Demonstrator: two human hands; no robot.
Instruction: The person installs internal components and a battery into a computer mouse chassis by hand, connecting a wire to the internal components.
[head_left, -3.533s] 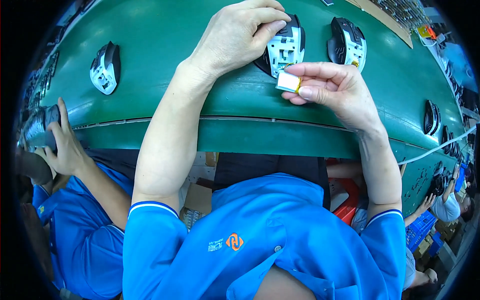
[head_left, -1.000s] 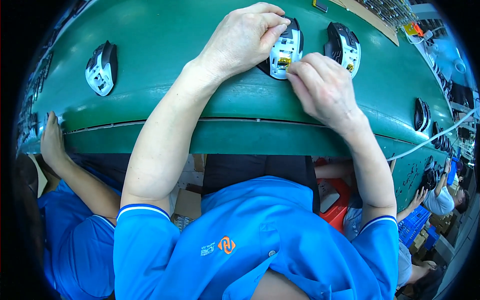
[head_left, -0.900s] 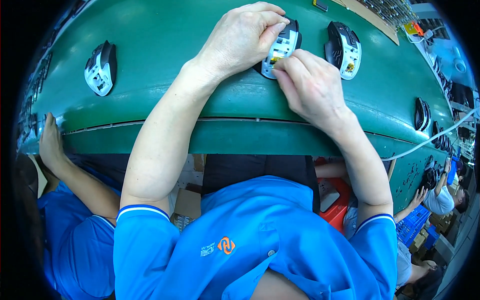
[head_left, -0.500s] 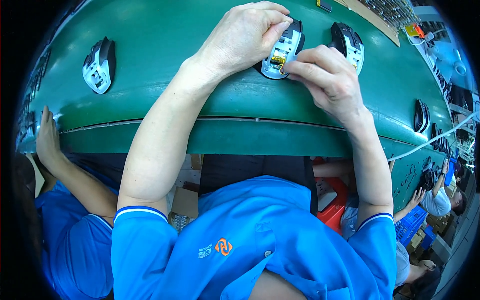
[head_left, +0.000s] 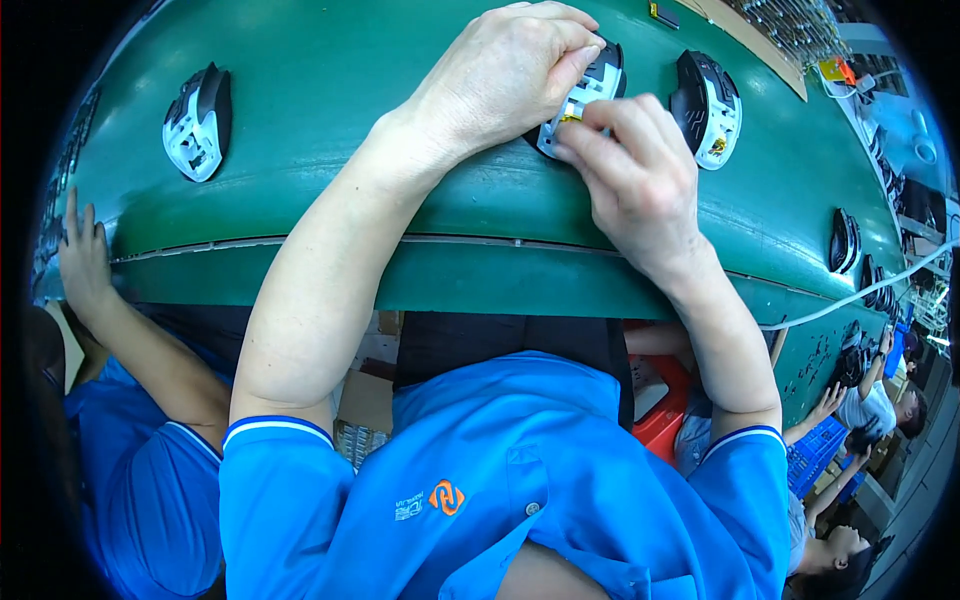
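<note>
Green belt point(head_left: 330, 120) carries the upturned mouse point(head_left: 592, 92); left hand point(head_left: 505, 72) keeps gripping it. Right hand point(head_left: 635, 170), 3.5 s ago holding a small label clear, now presses fingertips pinched onto its underside.

We reach both bare forearms up from the lower edge, out of short blue sleeves with white-trimmed cuffs. Our left hand point(head_left: 505, 75) lies palm down with the wrist bent, its fingers point(head_left: 570, 60) curled over to the right and closed in a grip. Our right hand point(head_left: 635, 185) comes up beside it, knuckles toward us, thumb and forefinger pinched together at the tips, which touch the left fingertips. The left arm slants steeply rightward; the right one rises nearly straight.
</note>
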